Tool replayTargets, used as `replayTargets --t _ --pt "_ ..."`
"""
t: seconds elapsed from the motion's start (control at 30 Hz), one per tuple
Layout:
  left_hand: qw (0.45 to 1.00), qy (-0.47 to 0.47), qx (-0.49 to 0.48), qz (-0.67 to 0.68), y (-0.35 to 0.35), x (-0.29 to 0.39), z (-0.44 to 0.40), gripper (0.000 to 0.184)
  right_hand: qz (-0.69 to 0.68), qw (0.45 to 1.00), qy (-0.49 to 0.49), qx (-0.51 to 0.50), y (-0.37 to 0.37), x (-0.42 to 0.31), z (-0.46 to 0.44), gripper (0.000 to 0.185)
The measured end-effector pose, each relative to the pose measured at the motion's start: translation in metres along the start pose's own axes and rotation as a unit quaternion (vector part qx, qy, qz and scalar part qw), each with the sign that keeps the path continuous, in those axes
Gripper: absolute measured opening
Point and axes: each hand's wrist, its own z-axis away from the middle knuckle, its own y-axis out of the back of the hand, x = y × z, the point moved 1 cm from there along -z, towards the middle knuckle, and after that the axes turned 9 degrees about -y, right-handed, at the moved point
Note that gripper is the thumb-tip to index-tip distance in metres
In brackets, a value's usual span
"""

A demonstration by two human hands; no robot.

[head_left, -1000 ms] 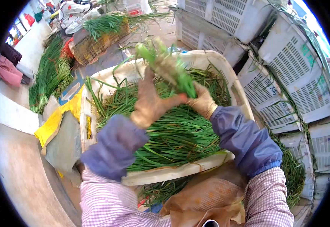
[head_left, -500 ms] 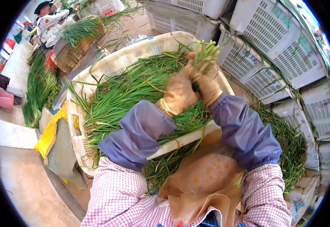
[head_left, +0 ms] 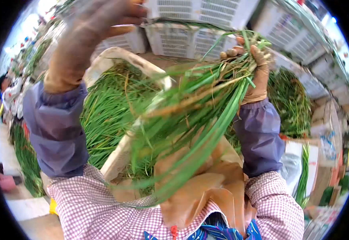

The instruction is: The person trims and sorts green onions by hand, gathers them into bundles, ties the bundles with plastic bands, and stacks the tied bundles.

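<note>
In a tan glove, my right hand [head_left: 256, 72] grips a bunch of long green stalks [head_left: 218, 100] near its pale ends. The leaves hang down to the left across the brown apron [head_left: 206, 182], blurred by motion. My left hand [head_left: 102, 24], gloved too, is raised at the top left with its fingers stretched apart and nothing in them. Below it lies the white basket [head_left: 112, 162], holding a heap of green stalks [head_left: 104, 116]; the loose leaves cover part of its rim.
White slatted crates [head_left: 218, 12] stand beyond the basket and along the right. Green stalks are heaped at the right [head_left: 288, 102] and far left [head_left: 25, 160]. A white board [head_left: 312, 166] with several stalks lies at the lower right. Another person [head_left: 8, 90] is at the far left.
My hands have moved apart: the left up and away from the bunch, the right up and outward with it. The leaves now swing across my front. The view has turned right.
</note>
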Motion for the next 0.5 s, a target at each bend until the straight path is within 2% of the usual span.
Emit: replayTargets --t 0.03,0.07,0.1,0.13,0.17,0.2,0.27,0.37,0.4,0.43,0.47,0.5 --pt "0.993 -0.045 -0.1 -0.035 -0.03 -0.005 -0.01 0.058 -0.026 0.999 -0.023 0.005 0.01 -0.009 0.016 0.042" --pt "0.991 0.039 -0.131 0.004 -0.07 -0.006 -0.011 0.059 -0.053 0.998 -0.044 0.011 0.019 -0.016 0.031 0.044" --pt "0.98 0.024 -0.195 0.029 -0.103 -0.031 -0.012 0.06 -0.086 0.995 -0.045 -0.008 0.024 -0.02 0.046 0.048" --pt "0.936 0.176 -0.261 0.155 -0.14 -0.044 0.001 0.063 -0.079 0.994 -0.051 0.049 0.034 -0.031 0.061 0.041" --pt "0.911 0.172 -0.273 0.258 -0.175 -0.051 0.019 0.07 -0.115 0.991 -0.043 0.052 0.048 -0.035 0.075 0.041" --pt "0.875 0.17 -0.281 0.356 -0.203 -0.056 0.037 0.076 -0.152 0.986 -0.034 0.054 0.067 -0.039 0.086 0.042" --pt "0.885 0.209 -0.295 0.294 -0.218 -0.068 0.069 0.071 -0.144 0.982 -0.02 0.121 0.1 -0.048 0.108 0.045" --pt "0.823 0.307 -0.125 0.461 -0.249 -0.079 0.121 0.061 -0.129 0.965 -0.022 0.227 0.142 -0.043 0.129 0.05" --pt "0.807 0.323 -0.111 0.481 -0.259 -0.081 0.128 0.061 -0.137 0.962 -0.016 0.234 0.153 -0.037 0.135 0.05" --pt "0.791 0.339 -0.096 0.5 -0.27 -0.079 0.133 0.061 -0.147 0.955 -0.061 0.249 0.159 -0.027 0.139 0.049" --pt "0.774 0.365 -0.122 0.502 -0.272 -0.049 0.116 0.059 -0.156 0.947 -0.106 0.261 0.164 -0.015 0.14 0.049" --pt "0.764 0.384 -0.135 0.5 -0.274 -0.041 0.111 0.058 -0.152 0.943 -0.107 0.277 0.17 0.0 0.139 0.05"
